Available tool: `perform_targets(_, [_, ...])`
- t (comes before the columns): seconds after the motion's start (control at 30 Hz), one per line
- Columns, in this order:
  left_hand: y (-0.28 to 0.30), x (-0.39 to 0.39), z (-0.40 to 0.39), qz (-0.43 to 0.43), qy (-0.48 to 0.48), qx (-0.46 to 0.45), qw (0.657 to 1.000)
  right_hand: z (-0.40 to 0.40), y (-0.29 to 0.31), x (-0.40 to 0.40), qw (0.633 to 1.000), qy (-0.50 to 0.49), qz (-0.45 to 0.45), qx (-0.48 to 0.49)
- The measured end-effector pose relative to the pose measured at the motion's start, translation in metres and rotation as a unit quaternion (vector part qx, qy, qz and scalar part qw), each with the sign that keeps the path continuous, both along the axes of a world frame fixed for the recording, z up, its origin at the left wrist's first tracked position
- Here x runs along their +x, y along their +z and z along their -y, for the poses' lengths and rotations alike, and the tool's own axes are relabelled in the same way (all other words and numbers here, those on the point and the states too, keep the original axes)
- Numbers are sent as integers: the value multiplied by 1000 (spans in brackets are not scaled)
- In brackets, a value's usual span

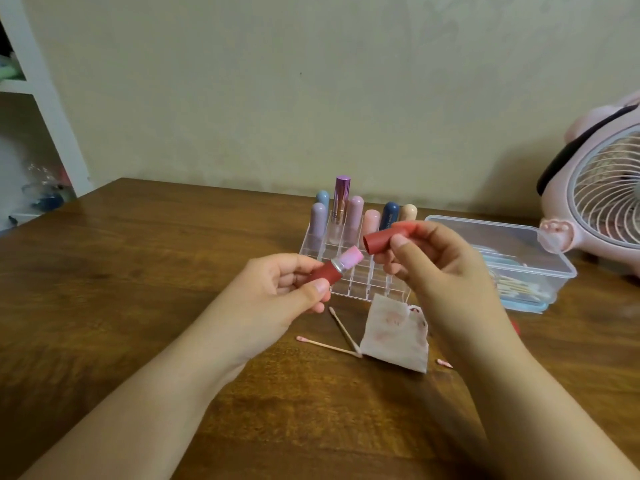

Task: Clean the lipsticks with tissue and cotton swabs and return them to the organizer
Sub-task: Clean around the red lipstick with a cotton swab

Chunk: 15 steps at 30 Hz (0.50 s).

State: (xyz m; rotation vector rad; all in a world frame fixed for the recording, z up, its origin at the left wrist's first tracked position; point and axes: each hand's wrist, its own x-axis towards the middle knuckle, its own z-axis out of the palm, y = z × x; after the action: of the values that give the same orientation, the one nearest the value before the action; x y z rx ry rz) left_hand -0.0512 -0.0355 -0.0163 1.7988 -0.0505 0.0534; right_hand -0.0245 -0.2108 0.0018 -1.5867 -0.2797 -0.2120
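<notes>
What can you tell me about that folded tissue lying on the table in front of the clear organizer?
The folded white tissue lies flat on the brown wooden table, just in front of the clear plastic lipstick organizer. It looks like thin, soft paper, folded into a rough, creased rectangle. Faint pink and red smears mark its upper face, so it appears used. The tip of one pink-stained wooden cotton swab meets its lower left corner. Neither hand touches it.

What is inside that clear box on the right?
The clear box holds cotton swabs lying over something pale blue. The right hand covers the box's near-left part, so anything there is hidden.
</notes>
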Motion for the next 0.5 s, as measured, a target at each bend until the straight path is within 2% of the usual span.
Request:
perform_targets(0.33, [-1,-2,1,30,-9,23,999,-2,-5,-1,996,53,19,-75])
perform_targets(0.5, [-6,-1,0,58,2,63,996,-1,-6,-1,995,68,11,-67])
